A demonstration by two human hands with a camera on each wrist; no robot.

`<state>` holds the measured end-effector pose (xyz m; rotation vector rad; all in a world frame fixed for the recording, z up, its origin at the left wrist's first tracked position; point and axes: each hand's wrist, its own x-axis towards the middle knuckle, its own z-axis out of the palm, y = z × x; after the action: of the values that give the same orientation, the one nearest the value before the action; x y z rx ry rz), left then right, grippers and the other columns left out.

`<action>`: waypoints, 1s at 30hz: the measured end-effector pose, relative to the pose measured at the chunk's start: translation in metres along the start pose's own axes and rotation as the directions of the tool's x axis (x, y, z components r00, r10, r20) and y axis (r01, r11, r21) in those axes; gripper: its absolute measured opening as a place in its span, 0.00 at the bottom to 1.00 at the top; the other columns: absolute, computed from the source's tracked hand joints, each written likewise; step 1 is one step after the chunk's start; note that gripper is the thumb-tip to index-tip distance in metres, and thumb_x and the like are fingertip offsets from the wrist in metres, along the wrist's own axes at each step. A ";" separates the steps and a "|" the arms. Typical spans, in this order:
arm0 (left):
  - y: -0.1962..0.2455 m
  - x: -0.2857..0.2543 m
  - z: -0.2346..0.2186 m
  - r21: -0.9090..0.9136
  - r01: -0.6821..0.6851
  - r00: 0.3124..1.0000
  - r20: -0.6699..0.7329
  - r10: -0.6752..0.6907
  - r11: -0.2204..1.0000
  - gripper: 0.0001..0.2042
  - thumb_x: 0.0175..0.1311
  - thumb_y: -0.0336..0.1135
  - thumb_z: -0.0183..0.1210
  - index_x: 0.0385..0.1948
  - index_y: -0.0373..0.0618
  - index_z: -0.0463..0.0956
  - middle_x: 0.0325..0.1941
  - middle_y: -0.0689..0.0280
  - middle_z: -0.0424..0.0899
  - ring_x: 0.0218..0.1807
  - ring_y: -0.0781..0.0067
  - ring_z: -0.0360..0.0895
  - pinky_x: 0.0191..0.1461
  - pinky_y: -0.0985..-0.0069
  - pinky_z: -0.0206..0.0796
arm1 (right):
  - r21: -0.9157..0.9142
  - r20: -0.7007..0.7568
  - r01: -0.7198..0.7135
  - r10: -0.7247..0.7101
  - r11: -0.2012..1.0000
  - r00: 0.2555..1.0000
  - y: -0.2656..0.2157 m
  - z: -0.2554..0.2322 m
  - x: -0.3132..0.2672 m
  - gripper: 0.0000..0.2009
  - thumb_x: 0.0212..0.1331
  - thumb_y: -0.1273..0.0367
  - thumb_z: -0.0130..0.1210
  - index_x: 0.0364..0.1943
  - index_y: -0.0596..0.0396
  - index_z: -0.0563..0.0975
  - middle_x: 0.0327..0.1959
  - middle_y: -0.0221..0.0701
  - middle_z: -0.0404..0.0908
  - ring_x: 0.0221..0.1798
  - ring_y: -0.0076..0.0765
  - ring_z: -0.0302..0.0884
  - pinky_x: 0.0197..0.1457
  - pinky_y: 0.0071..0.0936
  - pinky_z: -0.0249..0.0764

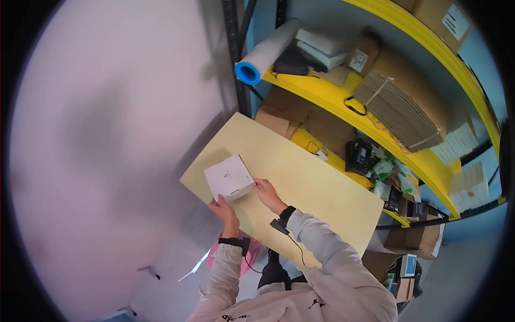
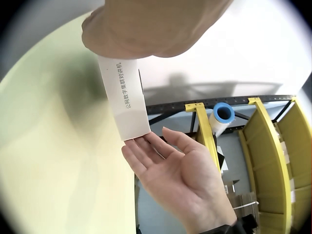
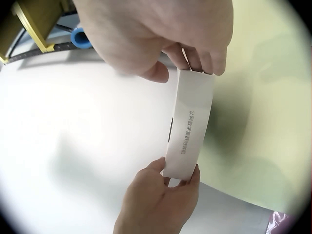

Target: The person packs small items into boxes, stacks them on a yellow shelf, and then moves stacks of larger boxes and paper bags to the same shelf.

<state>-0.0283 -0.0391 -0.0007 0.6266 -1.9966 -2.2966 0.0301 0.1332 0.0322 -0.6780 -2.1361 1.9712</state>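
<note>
A white box (image 1: 228,176) with small print on its top is held above the near left part of the table. My left hand (image 1: 225,212) grips its near end; in the right wrist view the left hand (image 3: 158,197) has thumb and fingers on opposite sides of the box (image 3: 189,124). At the other end, my right hand (image 1: 269,196) touches the box. The left wrist view shows the right hand (image 2: 183,180) palm up, fingertips at the end of the box (image 2: 126,100), thumb apart from it.
The pale yellow table (image 1: 316,198) extends to the right. Behind it, a yellow shelf (image 1: 322,99) carries a plastic film roll (image 1: 268,51), a cardboard stack (image 1: 402,102) and boxes. A white wall (image 1: 107,134) stands left, and a pink stool (image 1: 250,257) is below the table edge.
</note>
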 end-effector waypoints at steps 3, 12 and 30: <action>0.011 -0.032 0.017 0.026 -0.037 0.995 0.099 0.034 0.999 0.19 0.84 0.39 0.58 0.63 0.35 0.65 0.61 0.54 0.76 0.62 0.64 0.77 0.67 0.67 0.69 | 0.074 -0.021 0.023 -0.021 0.997 1.000 -0.014 -0.041 -0.030 0.25 0.76 0.65 0.60 0.71 0.66 0.75 0.70 0.49 0.77 0.73 0.49 0.79 0.74 0.38 0.75; 0.051 -0.147 0.080 -0.029 -0.134 0.908 0.397 0.134 0.991 0.17 0.85 0.38 0.58 0.62 0.36 0.66 0.63 0.54 0.76 0.63 0.65 0.77 0.69 0.67 0.68 | 0.137 -0.385 0.187 -0.122 0.973 0.915 -0.060 -0.144 -0.148 0.23 0.75 0.72 0.58 0.72 0.62 0.77 0.65 0.40 0.86 0.67 0.36 0.81 0.73 0.34 0.75; 0.119 -0.470 0.153 -0.121 -0.024 0.396 0.910 0.120 0.992 0.18 0.83 0.40 0.61 0.62 0.40 0.69 0.56 0.69 0.75 0.46 0.82 0.63 0.56 0.78 0.62 | -0.041 -0.900 0.465 -0.234 0.884 0.367 -0.120 -0.322 -0.407 0.25 0.75 0.81 0.48 0.75 0.62 0.73 0.70 0.35 0.81 0.68 0.27 0.78 0.71 0.27 0.72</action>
<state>0.3266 0.2179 0.2572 -1.0401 -2.0456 -2.9584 0.4957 0.2469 0.2635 -0.8514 -1.2027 1.1209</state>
